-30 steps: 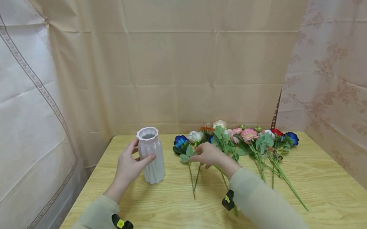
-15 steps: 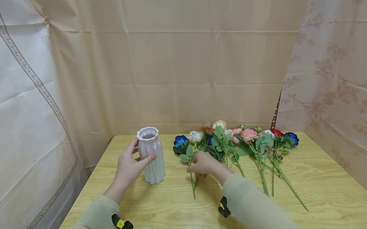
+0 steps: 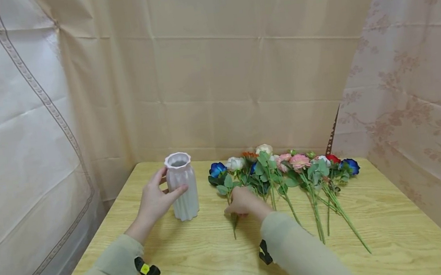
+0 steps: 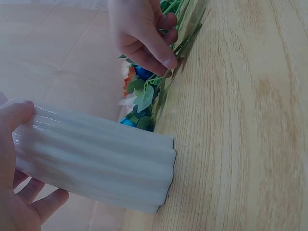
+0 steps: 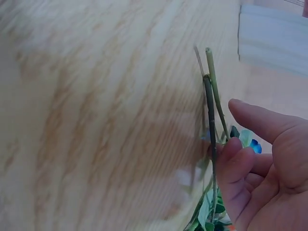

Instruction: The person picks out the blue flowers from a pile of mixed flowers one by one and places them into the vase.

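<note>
A pale, fluted vase (image 3: pixel 185 197) stands upright on the left part of the table. My left hand (image 3: pixel 155 199) grips its side, thumb across the front and fingers behind. To its right, my right hand (image 3: pixel 245 201) is low over the table at the stems of the leftmost flowers, near a blue flower (image 3: pixel 217 169) and a white flower (image 3: pixel 234 164). In the right wrist view, a green stem (image 5: pixel 215 82) and a dark stem (image 5: pixel 211 110) run past the curled fingertips, while the thumb stands apart from them. Green leaves (image 3: pixel 223 189) lie just beyond that hand.
More artificial flowers lie along the back right of the wooden table (image 3: pixel 201 265), including pink flowers (image 3: pixel 300 162), a red flower (image 3: pixel 332 159) and another blue flower (image 3: pixel 350 167). Their long stems (image 3: pixel 346 218) point toward the front. Cloth hangings (image 3: pixel 214 75) surround the table.
My right hand has moved down and toward me, from the leaves to lower on the leftmost stems. The left hand and the vase have stayed in place.
</note>
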A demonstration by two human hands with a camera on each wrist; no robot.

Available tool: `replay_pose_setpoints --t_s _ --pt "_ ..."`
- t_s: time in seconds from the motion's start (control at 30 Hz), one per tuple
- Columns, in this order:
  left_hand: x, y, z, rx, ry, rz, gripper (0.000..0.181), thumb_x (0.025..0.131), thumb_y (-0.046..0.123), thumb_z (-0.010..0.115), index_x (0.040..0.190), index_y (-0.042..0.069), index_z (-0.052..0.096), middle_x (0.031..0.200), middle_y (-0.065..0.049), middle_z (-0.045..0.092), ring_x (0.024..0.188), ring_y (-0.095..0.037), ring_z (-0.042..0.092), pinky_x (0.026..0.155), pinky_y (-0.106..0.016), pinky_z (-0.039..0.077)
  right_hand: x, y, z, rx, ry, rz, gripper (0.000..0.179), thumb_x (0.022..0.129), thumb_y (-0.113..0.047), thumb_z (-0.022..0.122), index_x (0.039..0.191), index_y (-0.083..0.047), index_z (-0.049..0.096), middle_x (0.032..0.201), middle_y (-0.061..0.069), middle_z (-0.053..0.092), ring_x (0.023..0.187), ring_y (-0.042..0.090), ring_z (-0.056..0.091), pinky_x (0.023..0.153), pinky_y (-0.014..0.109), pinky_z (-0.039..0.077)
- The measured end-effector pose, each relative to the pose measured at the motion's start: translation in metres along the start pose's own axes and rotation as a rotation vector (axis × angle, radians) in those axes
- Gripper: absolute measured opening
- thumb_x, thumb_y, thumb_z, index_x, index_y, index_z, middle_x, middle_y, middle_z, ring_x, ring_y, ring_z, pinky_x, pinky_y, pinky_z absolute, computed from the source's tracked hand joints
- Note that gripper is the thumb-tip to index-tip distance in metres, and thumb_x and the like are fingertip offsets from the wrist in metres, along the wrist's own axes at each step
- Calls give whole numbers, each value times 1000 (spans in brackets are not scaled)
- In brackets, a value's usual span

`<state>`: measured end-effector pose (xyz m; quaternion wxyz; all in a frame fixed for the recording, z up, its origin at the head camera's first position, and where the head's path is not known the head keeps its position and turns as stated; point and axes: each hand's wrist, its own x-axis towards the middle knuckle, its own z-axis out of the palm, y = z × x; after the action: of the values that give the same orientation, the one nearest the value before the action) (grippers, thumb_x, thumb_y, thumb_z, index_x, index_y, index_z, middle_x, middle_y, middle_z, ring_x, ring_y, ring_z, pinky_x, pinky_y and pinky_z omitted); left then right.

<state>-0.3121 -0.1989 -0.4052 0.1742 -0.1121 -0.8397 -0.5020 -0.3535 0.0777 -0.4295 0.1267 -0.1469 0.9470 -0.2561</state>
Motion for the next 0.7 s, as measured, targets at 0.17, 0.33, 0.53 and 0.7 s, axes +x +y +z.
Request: replay_pose_setpoints --t_s 0.17,0.33,0.53,0.7 --pt "0 0 0 1 -2 -1 93 82 51 84 157 17 39 152 -9 47 128 -35 53 91 -51 56 1 1 3 -12 5 1 30 85 -19 83 65 -1 69 44 1 54 40 16 54 42 27 47" --pt "0 0 1 4 -4 -6 94 82 52 83 157 18 39 153 -9 46 129 -35 53 92 -51 56 2 3 4 22 2 4 31 87 -18 82 65 -1 68 46 3 58 38 15 55 42 27 50" --pt "0 0 1 7 0 3 93 82 50 83 157 18 39 153 -9 46 128 -35 53 91 -51 56 3 3 4 72 -1 28 30 88 -13 80 63 0 68 49 7 63 40 16 61 43 30 54" --pt "0 0 0 2 -2 10 92 83 49 83 157 18 39 152 -9 47 128 -35 53 91 -51 56 3 2 6 87 -6 44 26 89 -6 76 65 1 68 51 10 63 43 20 65 45 31 56"
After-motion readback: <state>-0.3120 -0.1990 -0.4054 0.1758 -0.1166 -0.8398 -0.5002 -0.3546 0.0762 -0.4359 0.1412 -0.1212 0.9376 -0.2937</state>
